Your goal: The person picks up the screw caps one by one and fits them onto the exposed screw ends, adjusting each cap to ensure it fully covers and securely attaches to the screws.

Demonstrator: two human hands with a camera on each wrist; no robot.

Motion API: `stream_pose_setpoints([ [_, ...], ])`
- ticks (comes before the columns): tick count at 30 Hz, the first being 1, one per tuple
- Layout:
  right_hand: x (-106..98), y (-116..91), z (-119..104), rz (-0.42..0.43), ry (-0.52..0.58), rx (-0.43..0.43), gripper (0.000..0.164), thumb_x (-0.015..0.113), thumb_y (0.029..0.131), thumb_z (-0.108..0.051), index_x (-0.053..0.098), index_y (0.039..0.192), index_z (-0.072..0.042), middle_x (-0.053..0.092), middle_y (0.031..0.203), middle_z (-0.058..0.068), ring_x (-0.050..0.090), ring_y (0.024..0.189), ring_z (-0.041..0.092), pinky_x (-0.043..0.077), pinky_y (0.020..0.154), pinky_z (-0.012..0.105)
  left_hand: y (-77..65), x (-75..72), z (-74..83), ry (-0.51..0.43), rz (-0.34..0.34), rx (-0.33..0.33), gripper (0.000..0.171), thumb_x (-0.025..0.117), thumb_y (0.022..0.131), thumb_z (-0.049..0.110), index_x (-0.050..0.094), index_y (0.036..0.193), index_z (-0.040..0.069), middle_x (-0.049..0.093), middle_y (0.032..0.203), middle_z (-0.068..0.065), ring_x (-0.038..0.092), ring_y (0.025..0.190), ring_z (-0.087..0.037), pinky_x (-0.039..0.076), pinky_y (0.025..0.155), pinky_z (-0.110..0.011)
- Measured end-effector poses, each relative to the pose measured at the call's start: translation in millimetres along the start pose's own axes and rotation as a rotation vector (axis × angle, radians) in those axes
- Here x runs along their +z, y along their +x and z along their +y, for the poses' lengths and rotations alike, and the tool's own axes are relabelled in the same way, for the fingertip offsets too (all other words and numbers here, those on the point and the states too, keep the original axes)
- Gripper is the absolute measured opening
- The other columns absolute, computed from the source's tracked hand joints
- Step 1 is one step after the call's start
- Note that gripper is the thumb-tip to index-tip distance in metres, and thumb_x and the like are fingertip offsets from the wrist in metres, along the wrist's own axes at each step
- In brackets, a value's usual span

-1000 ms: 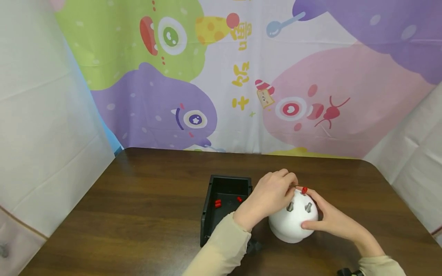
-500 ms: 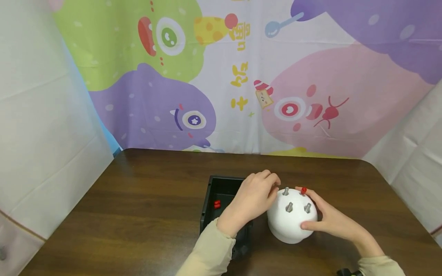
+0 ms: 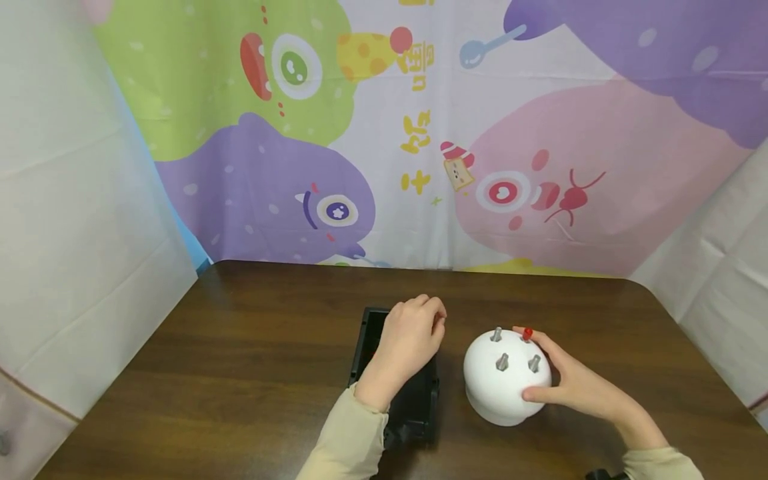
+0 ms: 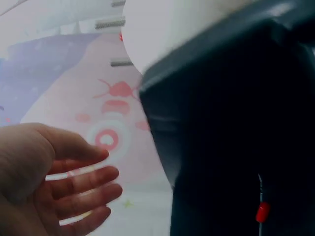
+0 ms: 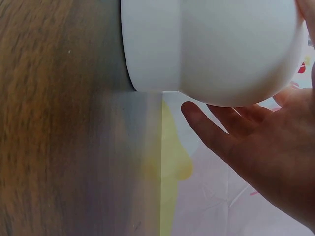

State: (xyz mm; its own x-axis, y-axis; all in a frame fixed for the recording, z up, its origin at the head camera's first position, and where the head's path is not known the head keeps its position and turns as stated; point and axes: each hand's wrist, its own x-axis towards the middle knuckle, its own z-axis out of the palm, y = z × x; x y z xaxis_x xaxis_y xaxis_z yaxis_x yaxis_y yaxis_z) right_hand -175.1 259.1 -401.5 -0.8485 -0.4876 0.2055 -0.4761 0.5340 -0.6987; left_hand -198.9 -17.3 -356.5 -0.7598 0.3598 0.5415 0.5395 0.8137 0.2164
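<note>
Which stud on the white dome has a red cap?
The back-right stud, head view: red cap on its tip; the other three studs are bare grey.

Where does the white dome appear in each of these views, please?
Head: white dome low, right of centre.
Left wrist: white dome at top middle, partly behind the black tray.
Right wrist: white dome at top right, cut by the frame.
Shared landmark: the printed curtain.
</note>
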Motion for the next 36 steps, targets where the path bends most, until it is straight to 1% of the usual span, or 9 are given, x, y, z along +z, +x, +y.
stream_pose_setpoints([
  [3,0,0,-1,-0.001,0.003,-0.004,0.084,0.077,0.071,-0.019,0.028,0.14,-0.015,0.038,0.137,0.0,0.037,0.115,-0.006,0.036,0.089,0.017,-2.0,3.6,-4.2,0.005,-0.012,-0.065,0.005,0.063,0.083,0.016,0.065,0.079,0.015,0.06,0.073,0.003,0.054,0.06,-0.01,0.045,0.061,-0.025],
  [7,0,0,-1,0.0,-0.001,0.004,0.084,0.077,0.071,-0.019,0.029,0.139,-0.014,0.039,0.136,-0.001,0.036,0.115,-0.007,0.036,0.088,0.018,-5.0,8.2,-9.1,0.006,-0.071,-0.125,0.007,0.063,0.083,0.016,0.065,0.077,0.014,0.059,0.07,0.002,0.053,0.056,-0.01,0.044,0.053,-0.023],
  [12,-1,0,0,0.003,-0.014,0.005,0.084,0.077,0.071,-0.02,0.028,0.14,-0.018,0.039,0.136,-0.002,0.037,0.115,-0.006,0.037,0.088,0.019,-7.5,16.8,-16.7,-0.001,-0.155,-0.159,0.007,0.063,0.083,0.016,0.065,0.078,0.012,0.058,0.069,0.001,0.05,0.052,-0.01,0.04,0.048,-0.02],
  [18,-1,1,-1,0.004,-0.007,-0.013,0.084,0.077,0.07,-0.019,0.028,0.139,-0.024,0.039,0.135,-0.002,0.038,0.115,-0.005,0.038,0.088,0.019,-8.8,21.7,-21.9,-0.003,-0.253,-0.186,0.007,0.063,0.084,0.017,0.065,0.083,0.01,0.06,0.072,-0.001,0.052,0.056,-0.011,0.041,0.049,-0.022],
  [21,0,1,-1,0.002,-0.007,-0.008,0.085,0.077,0.071,-0.019,0.028,0.139,-0.024,0.039,0.135,-0.002,0.038,0.114,-0.005,0.038,0.087,0.019,-8.8,22.6,-23.0,-0.01,-0.333,-0.196,0.011,0.061,0.085,0.016,0.067,0.091,0.008,0.064,0.081,-0.003,0.057,0.062,-0.013,0.045,0.053,-0.024],
  [23,0,1,-1,-0.001,-0.008,-0.007,0.085,0.077,0.071,-0.019,0.028,0.139,-0.024,0.039,0.135,-0.002,0.038,0.114,-0.005,0.038,0.087,0.019,-8.5,23.2,-23.8,-0.023,-0.393,-0.205,0.016,0.06,0.086,0.013,0.067,0.099,0.007,0.066,0.089,-0.005,0.058,0.063,-0.013,0.045,0.053,-0.025],
  [29,0,0,-1,0.005,-0.033,0.011,0.085,0.078,0.07,-0.021,0.028,0.14,-0.02,0.04,0.135,-0.002,0.037,0.114,-0.007,0.037,0.088,0.019,-7.0,23.4,-22.2,-0.058,-0.586,-0.256,0.034,0.054,0.086,0.005,0.058,0.12,0.006,0.062,0.114,-0.009,0.047,0.059,-0.014,0.034,0.047,-0.024],
  [32,0,0,-2,0.011,-0.033,0.002,0.085,0.078,0.07,-0.021,0.029,0.139,-0.017,0.04,0.135,-0.002,0.036,0.115,-0.008,0.035,0.089,0.017,-6.8,23.2,-20.4,-0.048,-0.647,-0.269,0.037,0.052,0.086,0.004,0.056,0.123,0.007,0.058,0.121,-0.01,0.051,0.07,-0.015,0.037,0.053,-0.025],
  [36,0,0,-3,0.007,-0.018,-0.007,0.084,0.077,0.071,-0.02,0.029,0.139,-0.017,0.039,0.135,-0.002,0.036,0.115,-0.007,0.034,0.089,0.015,-8.1,24.1,-19.8,-0.018,-0.692,-0.266,0.036,0.051,0.087,0.004,0.057,0.122,0.007,0.056,0.123,-0.01,0.051,0.083,-0.017,0.04,0.063,-0.029],
])
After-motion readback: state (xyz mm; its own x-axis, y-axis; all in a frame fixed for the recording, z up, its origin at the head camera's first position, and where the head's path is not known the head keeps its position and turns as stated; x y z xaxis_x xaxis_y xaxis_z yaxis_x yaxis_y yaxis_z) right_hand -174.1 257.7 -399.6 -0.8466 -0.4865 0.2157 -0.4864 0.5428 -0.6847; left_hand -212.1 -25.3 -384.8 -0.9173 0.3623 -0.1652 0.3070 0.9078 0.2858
